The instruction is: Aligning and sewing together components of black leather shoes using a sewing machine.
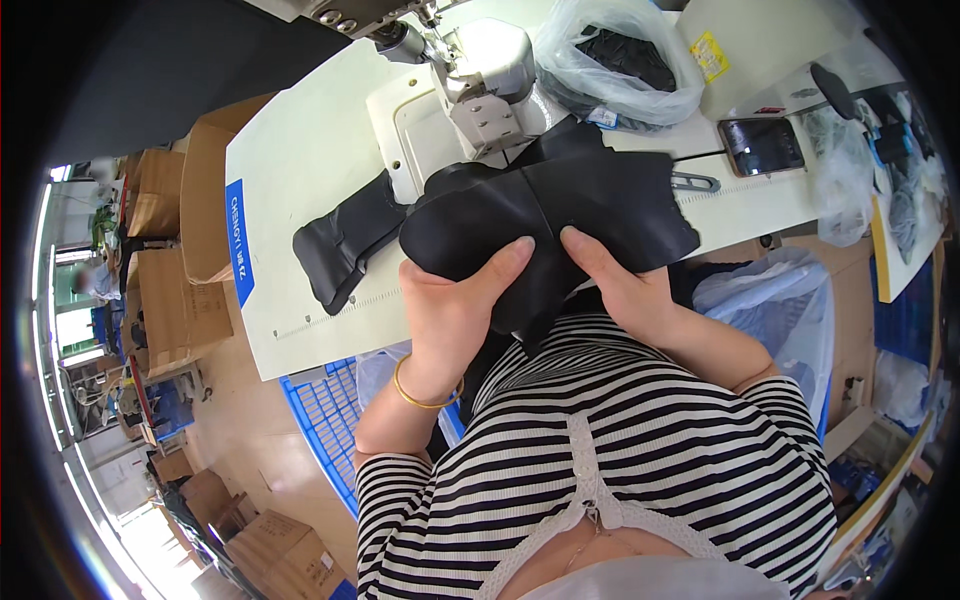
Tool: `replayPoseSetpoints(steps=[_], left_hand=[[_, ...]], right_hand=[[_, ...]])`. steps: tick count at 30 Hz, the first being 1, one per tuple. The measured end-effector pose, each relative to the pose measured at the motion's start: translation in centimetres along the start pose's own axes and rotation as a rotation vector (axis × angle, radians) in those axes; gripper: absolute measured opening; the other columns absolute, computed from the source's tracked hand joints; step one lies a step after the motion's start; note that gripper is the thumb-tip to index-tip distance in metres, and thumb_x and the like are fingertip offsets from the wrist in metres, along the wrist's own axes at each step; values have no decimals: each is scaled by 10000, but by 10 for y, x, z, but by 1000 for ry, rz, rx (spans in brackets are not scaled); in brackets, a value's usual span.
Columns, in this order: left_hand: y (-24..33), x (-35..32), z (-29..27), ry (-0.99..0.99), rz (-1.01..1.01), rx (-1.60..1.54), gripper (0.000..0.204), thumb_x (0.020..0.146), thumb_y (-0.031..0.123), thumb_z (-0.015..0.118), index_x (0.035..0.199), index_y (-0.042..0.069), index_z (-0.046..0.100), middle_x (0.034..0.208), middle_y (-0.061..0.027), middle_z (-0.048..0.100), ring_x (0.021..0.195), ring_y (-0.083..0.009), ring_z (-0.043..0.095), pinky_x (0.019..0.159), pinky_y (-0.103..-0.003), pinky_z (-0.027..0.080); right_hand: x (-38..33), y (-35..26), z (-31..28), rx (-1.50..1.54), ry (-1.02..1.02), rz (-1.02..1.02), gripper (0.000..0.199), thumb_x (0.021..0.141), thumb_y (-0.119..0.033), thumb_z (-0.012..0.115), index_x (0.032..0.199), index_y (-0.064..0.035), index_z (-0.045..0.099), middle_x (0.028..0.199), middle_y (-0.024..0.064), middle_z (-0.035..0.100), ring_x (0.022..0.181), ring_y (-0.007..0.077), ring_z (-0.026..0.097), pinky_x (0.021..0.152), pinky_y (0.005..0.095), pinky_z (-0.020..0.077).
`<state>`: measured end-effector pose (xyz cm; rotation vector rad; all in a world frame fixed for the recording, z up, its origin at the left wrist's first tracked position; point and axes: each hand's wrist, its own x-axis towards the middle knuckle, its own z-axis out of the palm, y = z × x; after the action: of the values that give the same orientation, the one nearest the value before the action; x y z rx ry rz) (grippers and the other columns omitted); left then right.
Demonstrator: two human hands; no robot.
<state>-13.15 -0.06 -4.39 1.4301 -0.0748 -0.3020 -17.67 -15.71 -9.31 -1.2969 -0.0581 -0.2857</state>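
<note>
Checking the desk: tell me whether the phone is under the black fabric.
No, the phone lies uncovered on the table, right of the black fabric.

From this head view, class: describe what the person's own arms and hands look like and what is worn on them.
Both hands, left hand and right hand, are bare, no gloves. A thin gold bangle circles the left wrist. Short black-and-white striped sleeves cover the upper arms; forearms are uncovered.

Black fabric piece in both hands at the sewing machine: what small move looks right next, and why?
Probably slide the black fabric piece forward toward the needle area of the sewing machine. Both the left hand and right hand grip its near edge with thumbs on top, and its far end already lies on the white table beside the machine head, so feeding seems the likely step.
</note>
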Motion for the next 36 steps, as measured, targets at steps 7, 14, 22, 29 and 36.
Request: replayPoseSetpoints(steps=[7, 14, 22, 29, 36], left_hand=[[-1, 2, 2, 2, 33, 24, 334, 741, -80, 697, 1061, -30, 614, 984, -85, 661, 872, -155, 633, 802, -273, 512], [-6, 4, 3, -33, 60, 54, 269, 799, -28, 682, 1059, -20, 616, 990, -74, 660, 873, -141, 632, 795, -271, 517], [-11, 7, 2, 27, 14, -244, 207, 959, 188, 543, 1071, 30, 618, 1031, -53, 647, 934, -140, 621, 796, -276, 523], [-6, 5, 9, 43, 40, -100, 173, 831, 41, 688, 993, 10, 639, 924, -33, 664, 815, -89, 614, 732, -237, 515], [-12, 13, 3, -70, 84, 4, 257, 741, -46, 730, 977, -1, 637, 905, -38, 669, 799, -95, 619, 742, -240, 514]], right_hand=[[1, -2, 3, 18, 26, -12, 216, 875, -19, 626, 1087, 17, 607, 1006, 43, 631, 898, 112, 589, 803, 243, 482], [0, -2, 4, -133, 77, -52, 217, 836, -19, 673, 1043, 23, 626, 964, 45, 646, 857, 119, 606, 779, 248, 490], [3, 0, 2, -124, 95, -68, 210, 819, -2, 679, 1021, 22, 628, 952, 47, 644, 839, 117, 607, 759, 253, 488], [2, 3, 0, -131, 85, -51, 216, 811, 6, 683, 1018, 26, 623, 942, 45, 639, 828, 114, 603, 752, 252, 488], [2, 0, 2, -123, 100, -26, 208, 814, 6, 678, 1012, 25, 621, 936, 46, 636, 825, 110, 600, 750, 246, 488]])
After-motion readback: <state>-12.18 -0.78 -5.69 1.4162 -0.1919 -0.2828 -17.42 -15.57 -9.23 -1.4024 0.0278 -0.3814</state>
